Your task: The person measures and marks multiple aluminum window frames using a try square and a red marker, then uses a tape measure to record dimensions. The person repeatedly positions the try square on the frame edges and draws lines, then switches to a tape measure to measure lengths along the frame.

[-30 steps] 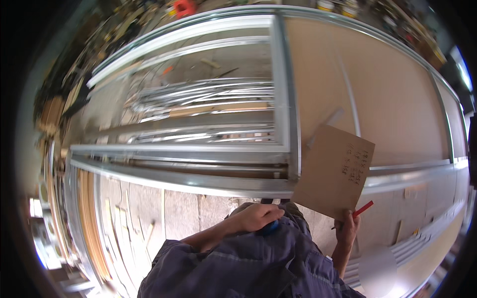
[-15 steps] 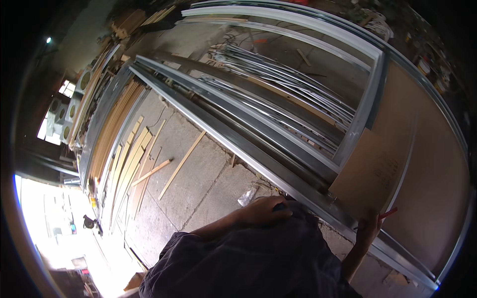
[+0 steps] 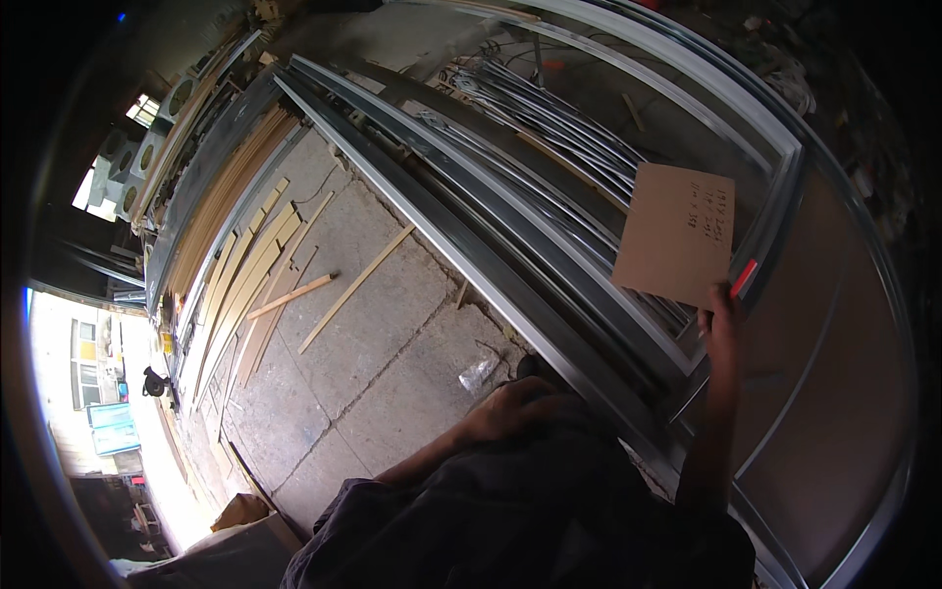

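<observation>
My right hand (image 3: 721, 312) grips the lower edge of a brown cardboard piece (image 3: 675, 236) with handwriting on it. A red pen (image 3: 745, 279) sticks up from the same hand, beside the cardboard. Both are raised over the metal frame (image 3: 791, 167). Close to my waist, my left hand (image 3: 515, 404) is bent inward with its fingers curled against my dark clothing. A small black shape (image 3: 535, 369) shows just beyond it; whether the hand holds it I cannot tell.
Long metal channels (image 3: 471, 255) run diagonally across the middle. Behind them lies a bundle of thin metal rods (image 3: 549, 118). Wooden strips (image 3: 257, 265) and a clear plastic scrap (image 3: 479, 373) lie on the concrete floor (image 3: 378, 363). A large brown panel (image 3: 834, 393) fills the right side.
My right hand has lifted the cardboard off the brown panel and moved it up and left, with the red pen still in hand. My left hand stays near my waist.
</observation>
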`<state>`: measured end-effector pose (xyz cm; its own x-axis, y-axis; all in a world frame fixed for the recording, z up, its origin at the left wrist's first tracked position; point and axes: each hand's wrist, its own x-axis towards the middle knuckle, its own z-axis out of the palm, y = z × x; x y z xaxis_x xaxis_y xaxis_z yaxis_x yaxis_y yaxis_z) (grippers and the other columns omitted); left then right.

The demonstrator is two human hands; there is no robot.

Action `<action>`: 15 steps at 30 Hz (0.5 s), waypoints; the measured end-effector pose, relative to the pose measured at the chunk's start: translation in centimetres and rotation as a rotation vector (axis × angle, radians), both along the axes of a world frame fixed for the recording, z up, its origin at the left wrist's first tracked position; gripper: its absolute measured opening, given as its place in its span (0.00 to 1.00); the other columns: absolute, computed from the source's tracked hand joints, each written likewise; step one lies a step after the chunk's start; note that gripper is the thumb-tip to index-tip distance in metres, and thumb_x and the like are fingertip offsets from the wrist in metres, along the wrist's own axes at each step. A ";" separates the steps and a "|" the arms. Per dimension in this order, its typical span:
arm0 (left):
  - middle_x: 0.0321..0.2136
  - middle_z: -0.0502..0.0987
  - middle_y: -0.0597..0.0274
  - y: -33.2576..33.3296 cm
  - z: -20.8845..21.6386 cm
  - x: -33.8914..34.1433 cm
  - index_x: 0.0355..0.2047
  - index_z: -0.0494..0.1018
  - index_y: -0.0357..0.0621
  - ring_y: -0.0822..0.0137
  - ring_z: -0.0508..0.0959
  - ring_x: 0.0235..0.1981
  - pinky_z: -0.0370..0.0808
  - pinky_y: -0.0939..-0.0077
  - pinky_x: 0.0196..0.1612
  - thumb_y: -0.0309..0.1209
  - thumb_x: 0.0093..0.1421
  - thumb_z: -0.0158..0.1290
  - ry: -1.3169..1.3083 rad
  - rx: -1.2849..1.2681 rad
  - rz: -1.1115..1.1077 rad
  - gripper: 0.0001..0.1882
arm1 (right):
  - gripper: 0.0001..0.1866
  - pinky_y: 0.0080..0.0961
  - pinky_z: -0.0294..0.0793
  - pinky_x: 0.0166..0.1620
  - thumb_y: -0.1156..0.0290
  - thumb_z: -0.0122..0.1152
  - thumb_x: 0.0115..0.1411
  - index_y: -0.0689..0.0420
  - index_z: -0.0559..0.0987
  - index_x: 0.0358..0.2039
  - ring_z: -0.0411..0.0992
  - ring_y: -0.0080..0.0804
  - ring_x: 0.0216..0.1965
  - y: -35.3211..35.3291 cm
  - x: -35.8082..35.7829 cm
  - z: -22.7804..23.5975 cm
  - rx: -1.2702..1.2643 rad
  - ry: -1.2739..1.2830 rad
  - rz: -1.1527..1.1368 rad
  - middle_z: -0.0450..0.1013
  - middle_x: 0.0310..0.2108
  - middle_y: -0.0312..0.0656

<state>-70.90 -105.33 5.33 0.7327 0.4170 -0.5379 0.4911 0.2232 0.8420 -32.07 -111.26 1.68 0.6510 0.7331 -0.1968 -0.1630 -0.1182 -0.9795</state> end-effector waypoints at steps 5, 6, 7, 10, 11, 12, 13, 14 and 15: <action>0.40 0.80 0.51 3.2 -0.1 -2.8 0.49 0.75 0.37 0.63 0.80 0.42 0.76 0.69 0.46 0.44 0.66 0.52 0.066 -0.034 0.181 0.22 | 0.16 0.21 0.54 0.19 0.56 0.58 0.64 0.55 0.72 0.29 0.60 0.18 0.15 11.0 1.0 -3.4 0.057 0.125 0.099 0.65 0.18 0.31; 0.40 0.80 0.51 3.7 -0.9 -3.5 0.49 0.75 0.36 0.63 0.80 0.41 0.76 0.69 0.46 0.44 0.66 0.52 0.066 0.002 0.185 0.22 | 0.15 0.20 0.55 0.19 0.56 0.59 0.64 0.55 0.72 0.30 0.61 0.18 0.15 12.2 1.2 -4.5 0.015 0.148 0.141 0.65 0.18 0.31; 0.39 0.80 0.51 4.2 -1.5 -4.0 0.48 0.74 0.36 0.63 0.80 0.41 0.76 0.69 0.45 0.44 0.66 0.52 0.065 0.038 0.187 0.22 | 0.14 0.20 0.56 0.19 0.57 0.59 0.64 0.55 0.73 0.31 0.61 0.18 0.16 13.1 1.8 -5.6 -0.027 0.169 0.179 0.66 0.19 0.31; 0.37 0.80 0.52 5.4 -1.9 -5.3 0.48 0.74 0.35 0.65 0.80 0.39 0.76 0.70 0.43 0.44 0.66 0.52 0.068 -0.001 0.234 0.23 | 0.13 0.20 0.61 0.20 0.59 0.60 0.64 0.55 0.76 0.36 0.65 0.18 0.17 15.0 1.6 -8.9 -0.298 0.169 0.144 0.69 0.22 0.32; 0.36 0.80 0.53 5.4 -2.1 -5.9 0.48 0.74 0.35 0.65 0.80 0.38 0.76 0.70 0.43 0.44 0.66 0.52 0.067 0.003 0.260 0.23 | 0.13 0.21 0.63 0.21 0.59 0.60 0.64 0.56 0.77 0.38 0.66 0.18 0.18 15.6 1.3 -9.8 -0.405 0.150 0.114 0.71 0.23 0.33; 0.35 0.80 0.53 5.9 -2.4 -6.1 0.48 0.74 0.35 0.66 0.79 0.38 0.75 0.71 0.42 0.44 0.66 0.51 0.059 0.003 0.268 0.23 | 0.14 0.21 0.63 0.21 0.59 0.59 0.64 0.57 0.77 0.39 0.67 0.19 0.18 15.3 1.4 -10.9 -0.407 0.034 0.130 0.73 0.24 0.34; 0.34 0.80 0.53 6.4 -2.7 -6.2 0.48 0.74 0.36 0.67 0.79 0.37 0.75 0.71 0.41 0.45 0.67 0.51 0.052 0.004 0.275 0.23 | 0.15 0.22 0.64 0.20 0.58 0.59 0.65 0.57 0.77 0.41 0.67 0.20 0.18 15.0 1.4 -12.1 -0.409 -0.083 0.147 0.75 0.26 0.35; 0.34 0.80 0.54 7.0 -2.7 -6.2 0.48 0.74 0.36 0.68 0.79 0.36 0.75 0.72 0.41 0.45 0.67 0.51 0.051 -0.012 0.267 0.23 | 0.16 0.22 0.64 0.20 0.58 0.59 0.65 0.58 0.77 0.42 0.68 0.21 0.18 15.1 1.1 -13.1 -0.407 -0.198 0.170 0.77 0.27 0.37; 0.34 0.79 0.55 7.6 -2.6 -6.0 0.48 0.73 0.36 0.68 0.78 0.36 0.74 0.72 0.40 0.45 0.67 0.51 0.051 -0.029 0.259 0.23 | 0.17 0.24 0.66 0.22 0.57 0.59 0.65 0.59 0.77 0.45 0.70 0.23 0.20 14.8 1.4 -13.7 -0.455 -0.300 0.181 0.78 0.29 0.39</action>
<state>-76.95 -97.70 2.73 0.5753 0.5713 -0.5853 0.4557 0.3703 0.8094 -30.66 -96.49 -12.01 0.5991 0.7225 -0.3450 0.1760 -0.5392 -0.8236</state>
